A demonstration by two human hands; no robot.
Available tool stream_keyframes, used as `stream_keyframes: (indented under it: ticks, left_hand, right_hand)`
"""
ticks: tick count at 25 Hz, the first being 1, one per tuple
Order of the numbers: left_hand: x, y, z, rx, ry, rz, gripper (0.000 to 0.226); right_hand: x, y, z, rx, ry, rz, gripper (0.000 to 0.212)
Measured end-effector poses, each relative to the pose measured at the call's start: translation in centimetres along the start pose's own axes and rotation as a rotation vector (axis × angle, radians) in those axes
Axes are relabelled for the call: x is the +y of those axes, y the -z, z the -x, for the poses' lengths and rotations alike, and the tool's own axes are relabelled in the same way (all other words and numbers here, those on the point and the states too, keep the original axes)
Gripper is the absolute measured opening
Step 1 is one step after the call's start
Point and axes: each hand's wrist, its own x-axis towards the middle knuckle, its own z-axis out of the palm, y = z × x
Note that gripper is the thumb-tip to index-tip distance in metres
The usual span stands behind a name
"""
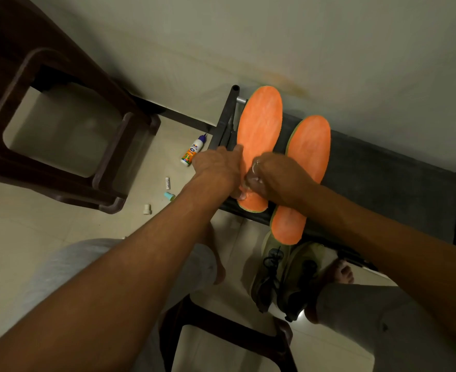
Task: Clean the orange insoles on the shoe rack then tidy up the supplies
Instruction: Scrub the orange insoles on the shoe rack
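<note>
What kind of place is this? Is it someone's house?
Probably a home, maybe by the entrance: a shoe rack stands against the wall with orange insoles on it, a pair of shoes sits on the floor below, and a brown plastic stool stands nearby.

Glue bottle [194, 152] nr rack [398, 183] edge

Light grey cloth legwear [60, 277] covers both legs, nearer than the black fabric-topped shoe rack [409, 183]; the feet [342, 272] are bare. A thin pale band [256, 164], perhaps a ring, circles one right hand [278, 178] finger.
</note>
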Motion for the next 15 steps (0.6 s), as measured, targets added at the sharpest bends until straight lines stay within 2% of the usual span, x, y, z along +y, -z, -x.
stream_keyframes:
  ticks: [2, 4, 10, 12, 15]
  left_hand:
    - [0.0, 0.0, -0.1, -0.009, 0.005, 0.004, 0.127]
    - [0.1, 0.0, -0.1, -0.014, 0.004, 0.004, 0.127]
    - [-0.1, 0.1, 0.0, -0.012, 0.012, 0.016, 0.125]
    - [-0.1, 0.1, 0.1, -0.007, 0.012, 0.018, 0.125]
    - [0.0, 0.1, 0.2, -0.009, 0.011, 0.02, 0.125]
  right_hand:
    - [-0.9, -0.1, 2.0, -0.035, 0.044, -0.003, 0.028]
    - [-0.6, -0.4, 1.6, 0.023, 0.053, 0.068, 0.026]
    - [1.9, 1.0, -3.8, 0.135, -0.065, 0.247, 0.026]
    - [1.7, 0.8, -3.0, 0.142, -0.065, 0.178, 0.028]
    - [0.2, 0.3, 0.0, 0.029, -0.023, 0.023, 0.032]
